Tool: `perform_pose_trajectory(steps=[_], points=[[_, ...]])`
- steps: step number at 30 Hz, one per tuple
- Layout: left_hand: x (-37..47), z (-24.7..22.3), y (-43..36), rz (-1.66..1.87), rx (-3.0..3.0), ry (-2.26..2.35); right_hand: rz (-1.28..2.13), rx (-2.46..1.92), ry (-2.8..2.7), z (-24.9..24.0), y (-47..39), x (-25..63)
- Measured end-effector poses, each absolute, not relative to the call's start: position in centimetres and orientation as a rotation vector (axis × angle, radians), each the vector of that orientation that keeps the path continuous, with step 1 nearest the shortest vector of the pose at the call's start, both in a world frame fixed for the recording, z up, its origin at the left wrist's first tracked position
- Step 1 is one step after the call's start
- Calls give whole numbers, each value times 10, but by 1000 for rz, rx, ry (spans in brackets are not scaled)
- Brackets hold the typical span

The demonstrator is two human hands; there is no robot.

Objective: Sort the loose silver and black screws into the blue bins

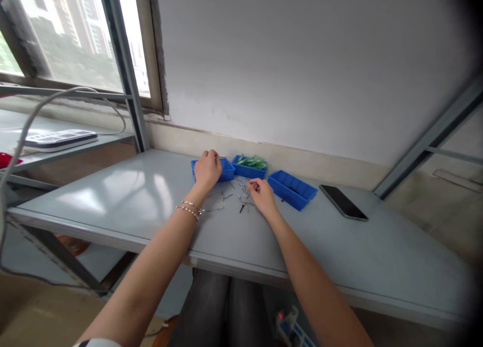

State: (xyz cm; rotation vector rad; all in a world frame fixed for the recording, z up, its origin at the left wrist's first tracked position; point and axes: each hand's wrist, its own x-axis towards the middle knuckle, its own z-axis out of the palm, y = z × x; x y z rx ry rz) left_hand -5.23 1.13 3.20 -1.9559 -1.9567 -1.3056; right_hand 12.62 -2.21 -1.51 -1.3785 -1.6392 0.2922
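My left hand (pixel 209 170) is over the left blue bin (pixel 227 171), its fingers curled together. Whatever lies between those fingertips is too small to make out. On the grey table, my right hand (pixel 263 195) has thumb and fingers pinched at the edge of a loose scatter of small silvery metal pins (pixel 245 192). What it grips cannot be made out. One small black screw-like piece (pixel 242 208) lies among the pins. Behind them a second blue bin (pixel 251 171) holds green plastic packets (pixel 252 161). A third blue bin (pixel 292 190), right of my right hand, has small dark pieces inside.
A dark-screened phone (pixel 343 202) lies on the right of the table (pixel 124 201). Metal posts (pixel 128 70) frame the bench before a white wall. On the left shelf sits a white power strip (pixel 60 140) with a grey cable (pixel 28 123) looping past.
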Motion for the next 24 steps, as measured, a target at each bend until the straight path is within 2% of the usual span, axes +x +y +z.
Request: perform_pose_trajectory(steps=[7,15,24], points=[[-68,34,13,-1161,-1689,-2204,393,-1507,-1786,-13,-26,125],[-65,21,17,-897,-1830,-2234,549,-1589,-1971,-12,-33,119],[-65,18,20,-859,-1969,-2245,502,-1508,-1989,-20,-28,120]])
